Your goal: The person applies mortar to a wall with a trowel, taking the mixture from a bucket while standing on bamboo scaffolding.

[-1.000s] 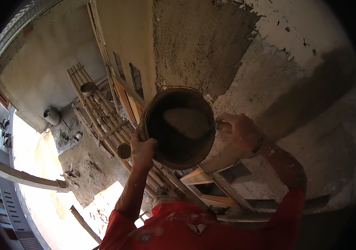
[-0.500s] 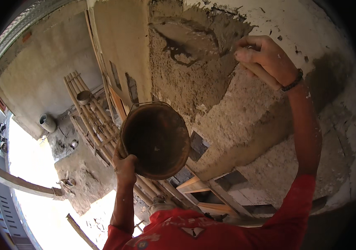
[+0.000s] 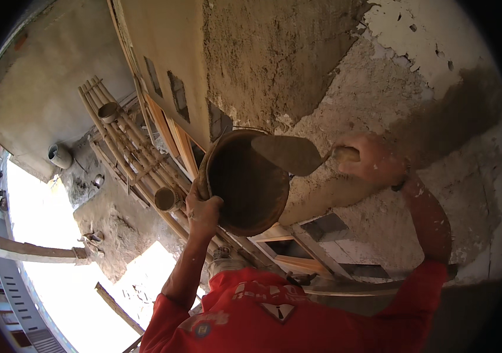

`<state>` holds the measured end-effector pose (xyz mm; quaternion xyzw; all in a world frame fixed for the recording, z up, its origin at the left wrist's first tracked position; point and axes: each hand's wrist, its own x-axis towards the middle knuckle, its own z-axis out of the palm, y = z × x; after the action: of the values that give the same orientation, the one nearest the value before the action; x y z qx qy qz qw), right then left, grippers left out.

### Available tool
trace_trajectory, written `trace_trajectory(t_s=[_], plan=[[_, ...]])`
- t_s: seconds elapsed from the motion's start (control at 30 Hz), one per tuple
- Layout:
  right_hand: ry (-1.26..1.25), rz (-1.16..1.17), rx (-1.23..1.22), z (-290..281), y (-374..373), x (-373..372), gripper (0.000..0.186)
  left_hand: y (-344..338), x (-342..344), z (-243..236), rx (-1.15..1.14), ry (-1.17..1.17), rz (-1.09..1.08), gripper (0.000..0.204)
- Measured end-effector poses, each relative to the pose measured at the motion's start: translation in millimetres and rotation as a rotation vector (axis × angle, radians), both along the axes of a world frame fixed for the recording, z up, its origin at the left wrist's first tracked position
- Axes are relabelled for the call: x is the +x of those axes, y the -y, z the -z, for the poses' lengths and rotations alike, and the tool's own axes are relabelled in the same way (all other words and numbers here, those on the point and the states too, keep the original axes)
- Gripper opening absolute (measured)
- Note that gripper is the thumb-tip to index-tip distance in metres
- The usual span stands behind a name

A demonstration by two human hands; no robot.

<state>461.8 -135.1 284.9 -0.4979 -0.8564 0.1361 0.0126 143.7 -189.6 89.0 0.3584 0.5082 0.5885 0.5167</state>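
Observation:
My left hand (image 3: 203, 210) grips the rim of a round, mortar-stained bucket (image 3: 284, 197), which is tipped so its dark inside faces me. What lies in the bucket is too dark to make out. My right hand (image 3: 374, 157) is closed around the handle of a trowel (image 3: 292, 155). The leaf-shaped trowel blade points left, its tip over the bucket's mouth. Beyond the hands stands a wall with a rough patch of wet grey-brown mortar (image 3: 274, 59); a paler, pitted surface surrounds it on the right.
Bamboo poles (image 3: 130, 147) form a platform at the left, with a small bucket (image 3: 109, 112) and a second small bucket (image 3: 167, 199) on it. A grey pail (image 3: 60, 155) stands on the ground farther left. Wooden frames (image 3: 304, 265) lean below the wall.
My right hand has come down from the upper wall, bringing the trowel blade to the bucket's mouth. The bucket has shifted slightly right with my left hand.

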Motion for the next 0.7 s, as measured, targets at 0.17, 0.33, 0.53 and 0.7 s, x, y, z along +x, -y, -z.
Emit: trace_trajectory(t_s=[0.17,0.33,0.53,0.7], plan=[[0.596,-0.026,0.313,105.7,25.6,-41.9,0.031,-7.1,33.0,6.0,0.097,-0.145,0.099,0.060],[0.695,-0.047,0.295,164.4,28.2,-44.5,0.025,-5.9,47.3,13.4,0.073,-0.280,0.159,0.060],[0.196,-0.065,-0.027,247.9,37.9,-14.7,0.021,0.6,50.5,9.8,0.062,-0.364,0.193,0.061],[-0.239,-0.204,0.011,274.1,50.3,-21.4,0.026,10.4,39.0,11.9,0.054,-0.258,0.113,0.060]])
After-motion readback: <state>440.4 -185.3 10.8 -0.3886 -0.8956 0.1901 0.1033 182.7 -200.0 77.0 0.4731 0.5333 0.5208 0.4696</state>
